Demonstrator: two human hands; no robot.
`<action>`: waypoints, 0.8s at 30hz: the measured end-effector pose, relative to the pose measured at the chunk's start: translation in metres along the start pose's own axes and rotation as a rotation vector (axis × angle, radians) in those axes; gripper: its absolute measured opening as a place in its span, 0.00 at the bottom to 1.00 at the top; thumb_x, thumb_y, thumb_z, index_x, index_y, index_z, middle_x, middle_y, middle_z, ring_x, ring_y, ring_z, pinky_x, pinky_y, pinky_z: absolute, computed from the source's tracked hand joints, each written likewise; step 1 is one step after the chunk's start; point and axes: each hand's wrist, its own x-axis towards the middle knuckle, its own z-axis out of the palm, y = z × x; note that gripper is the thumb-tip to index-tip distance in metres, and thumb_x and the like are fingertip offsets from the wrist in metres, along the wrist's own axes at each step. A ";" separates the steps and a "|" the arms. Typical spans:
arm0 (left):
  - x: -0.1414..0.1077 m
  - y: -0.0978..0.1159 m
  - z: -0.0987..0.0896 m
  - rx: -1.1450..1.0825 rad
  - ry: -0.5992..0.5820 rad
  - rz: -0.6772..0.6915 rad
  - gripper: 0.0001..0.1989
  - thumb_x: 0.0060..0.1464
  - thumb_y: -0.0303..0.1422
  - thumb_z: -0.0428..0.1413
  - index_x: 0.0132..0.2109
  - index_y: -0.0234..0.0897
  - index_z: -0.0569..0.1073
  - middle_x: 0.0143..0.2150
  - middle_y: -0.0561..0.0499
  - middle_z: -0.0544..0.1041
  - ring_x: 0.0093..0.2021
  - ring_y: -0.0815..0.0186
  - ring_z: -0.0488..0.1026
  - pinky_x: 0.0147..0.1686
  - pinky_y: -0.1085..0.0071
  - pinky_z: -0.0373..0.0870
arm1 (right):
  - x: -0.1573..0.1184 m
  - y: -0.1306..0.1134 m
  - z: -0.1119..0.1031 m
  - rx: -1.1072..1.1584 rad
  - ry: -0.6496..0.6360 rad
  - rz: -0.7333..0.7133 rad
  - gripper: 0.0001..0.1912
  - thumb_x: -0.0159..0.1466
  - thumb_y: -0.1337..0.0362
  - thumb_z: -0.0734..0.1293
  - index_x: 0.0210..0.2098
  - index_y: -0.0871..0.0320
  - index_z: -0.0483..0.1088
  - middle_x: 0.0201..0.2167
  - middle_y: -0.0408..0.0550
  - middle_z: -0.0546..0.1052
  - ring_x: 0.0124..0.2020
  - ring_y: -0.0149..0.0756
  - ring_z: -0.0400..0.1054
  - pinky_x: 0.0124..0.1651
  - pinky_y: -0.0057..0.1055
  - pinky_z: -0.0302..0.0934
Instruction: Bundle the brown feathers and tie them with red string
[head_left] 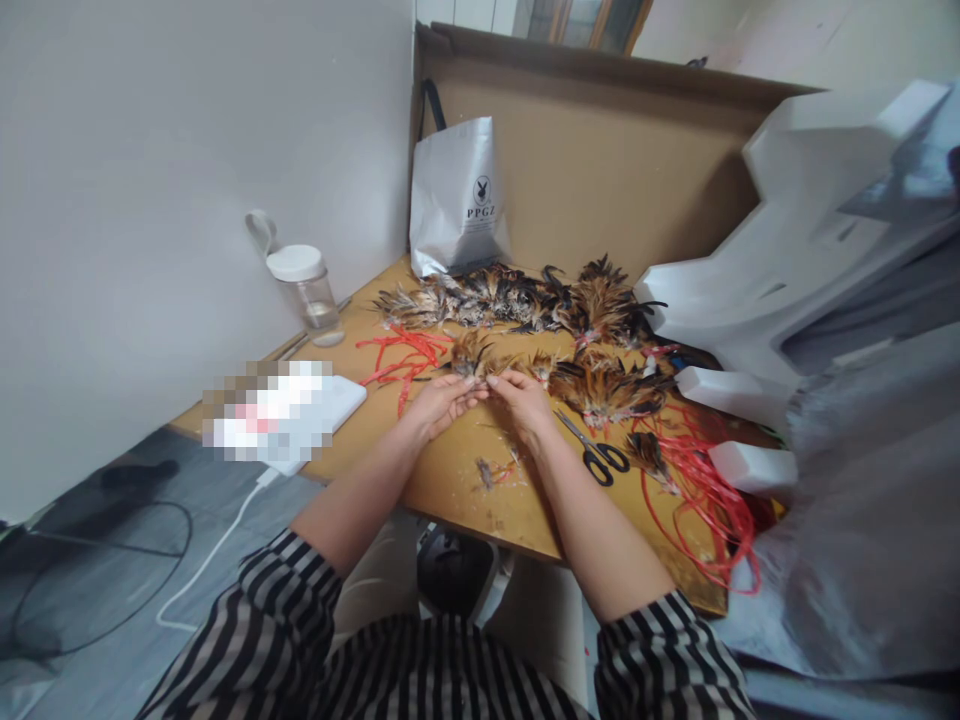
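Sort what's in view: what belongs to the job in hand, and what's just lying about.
Likely the job:
- brown feather bunches, near the left hand and right hand
- red strips
- scissors, within reach

Apparently just lying about:
- silver bag
- lidded bottle
- white device, partly pixelated

The head view sits well above and behind left grip [442, 403] and right grip [523, 402]. It faces forward and down.

Left hand [439, 407] beside right hand [525, 402], fingers [502, 382] bent
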 end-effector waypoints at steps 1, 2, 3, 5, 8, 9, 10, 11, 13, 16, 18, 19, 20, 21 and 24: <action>0.000 0.000 -0.001 -0.004 0.020 -0.002 0.04 0.49 0.25 0.56 0.34 0.27 0.73 0.32 0.43 0.77 0.31 0.72 0.74 0.28 0.82 0.68 | 0.000 -0.002 -0.002 -0.013 -0.001 -0.008 0.15 0.44 0.54 0.71 0.19 0.59 0.67 0.16 0.39 0.67 0.18 0.25 0.56 0.24 0.25 0.50; 0.000 0.000 -0.001 -0.004 0.037 -0.008 0.04 0.49 0.25 0.56 0.33 0.27 0.73 0.32 0.44 0.77 0.30 0.72 0.74 0.27 0.82 0.68 | -0.001 -0.005 -0.003 -0.027 -0.002 -0.022 0.15 0.44 0.54 0.71 0.18 0.59 0.66 0.15 0.38 0.66 0.17 0.25 0.55 0.23 0.25 0.49; 0.000 0.001 -0.001 0.004 0.046 -0.018 0.04 0.49 0.25 0.56 0.33 0.27 0.73 0.31 0.44 0.77 0.29 0.73 0.74 0.27 0.82 0.68 | -0.001 -0.007 -0.004 -0.038 -0.003 -0.038 0.15 0.44 0.54 0.70 0.18 0.59 0.66 0.14 0.38 0.65 0.17 0.24 0.54 0.23 0.25 0.49; -0.002 0.001 0.000 0.037 0.034 -0.041 0.04 0.49 0.26 0.56 0.33 0.26 0.73 0.30 0.44 0.76 0.27 0.74 0.73 0.25 0.83 0.67 | -0.002 -0.011 -0.005 -0.061 -0.006 -0.060 0.15 0.45 0.55 0.70 0.18 0.59 0.66 0.14 0.38 0.65 0.17 0.24 0.53 0.23 0.25 0.48; -0.003 0.000 0.002 0.101 -0.005 -0.064 0.06 0.48 0.27 0.56 0.33 0.25 0.73 0.30 0.43 0.76 0.26 0.74 0.73 0.23 0.83 0.66 | -0.003 -0.011 -0.004 -0.132 -0.006 -0.078 0.14 0.45 0.55 0.70 0.19 0.59 0.67 0.15 0.38 0.65 0.18 0.25 0.54 0.24 0.25 0.49; -0.004 0.000 0.002 0.116 -0.012 -0.066 0.06 0.48 0.27 0.57 0.33 0.26 0.73 0.30 0.43 0.76 0.26 0.73 0.73 0.23 0.82 0.66 | -0.003 -0.011 -0.003 -0.158 -0.002 -0.087 0.14 0.46 0.55 0.70 0.19 0.59 0.67 0.16 0.38 0.66 0.18 0.25 0.54 0.24 0.25 0.49; -0.004 -0.001 0.003 0.126 -0.016 -0.068 0.06 0.47 0.27 0.57 0.33 0.26 0.73 0.30 0.43 0.76 0.26 0.73 0.73 0.23 0.82 0.66 | -0.003 -0.009 -0.003 -0.180 0.002 -0.097 0.13 0.46 0.55 0.69 0.20 0.59 0.67 0.16 0.39 0.66 0.19 0.25 0.54 0.25 0.25 0.49; -0.004 -0.002 0.003 0.132 -0.019 -0.069 0.06 0.47 0.27 0.58 0.33 0.26 0.73 0.30 0.44 0.76 0.26 0.73 0.72 0.23 0.82 0.66 | -0.003 -0.008 -0.002 -0.196 0.006 -0.106 0.13 0.46 0.55 0.69 0.20 0.59 0.67 0.17 0.39 0.67 0.19 0.26 0.55 0.25 0.25 0.50; -0.003 -0.003 0.002 0.139 -0.024 -0.070 0.07 0.46 0.28 0.58 0.33 0.26 0.73 0.29 0.44 0.76 0.25 0.74 0.72 0.23 0.82 0.65 | -0.002 -0.005 -0.002 -0.208 0.018 -0.119 0.13 0.46 0.55 0.69 0.20 0.59 0.68 0.17 0.39 0.67 0.20 0.26 0.56 0.26 0.25 0.51; -0.003 -0.003 0.002 0.156 -0.021 -0.069 0.07 0.45 0.28 0.59 0.32 0.27 0.72 0.27 0.46 0.75 0.23 0.75 0.71 0.23 0.82 0.65 | 0.000 0.000 -0.002 -0.208 0.026 -0.126 0.13 0.47 0.55 0.68 0.21 0.59 0.68 0.18 0.40 0.68 0.20 0.26 0.56 0.25 0.25 0.51; -0.004 -0.002 0.003 0.171 -0.018 -0.067 0.08 0.44 0.29 0.60 0.31 0.27 0.72 0.26 0.47 0.75 0.22 0.76 0.70 0.22 0.82 0.64 | 0.000 0.002 -0.002 -0.192 0.027 -0.128 0.13 0.47 0.55 0.68 0.21 0.59 0.68 0.18 0.40 0.68 0.21 0.27 0.57 0.26 0.25 0.51; -0.004 -0.002 0.004 0.179 -0.020 -0.065 0.08 0.43 0.29 0.60 0.31 0.27 0.72 0.26 0.48 0.74 0.22 0.76 0.70 0.22 0.82 0.64 | 0.000 0.003 -0.002 -0.180 0.025 -0.128 0.12 0.47 0.55 0.68 0.21 0.59 0.68 0.18 0.41 0.68 0.21 0.27 0.57 0.26 0.25 0.52; -0.005 -0.002 0.004 0.186 -0.024 -0.061 0.08 0.43 0.29 0.60 0.30 0.27 0.72 0.25 0.48 0.74 0.21 0.76 0.69 0.22 0.82 0.64 | 0.000 0.003 -0.002 -0.166 0.021 -0.126 0.12 0.47 0.56 0.68 0.21 0.59 0.68 0.19 0.41 0.69 0.21 0.27 0.58 0.26 0.25 0.52; -0.005 -0.002 0.004 0.192 -0.027 -0.055 0.08 0.43 0.30 0.61 0.29 0.27 0.72 0.25 0.48 0.74 0.21 0.76 0.69 0.22 0.82 0.64 | 0.000 0.003 -0.002 -0.153 0.017 -0.120 0.12 0.47 0.56 0.68 0.22 0.59 0.68 0.20 0.41 0.69 0.22 0.27 0.59 0.27 0.25 0.53; -0.005 -0.001 0.005 0.201 -0.028 -0.029 0.09 0.42 0.31 0.61 0.28 0.27 0.71 0.24 0.49 0.73 0.20 0.77 0.68 0.21 0.82 0.63 | -0.001 0.002 0.000 -0.135 0.010 -0.092 0.12 0.46 0.56 0.69 0.23 0.59 0.69 0.20 0.41 0.70 0.22 0.27 0.60 0.28 0.26 0.54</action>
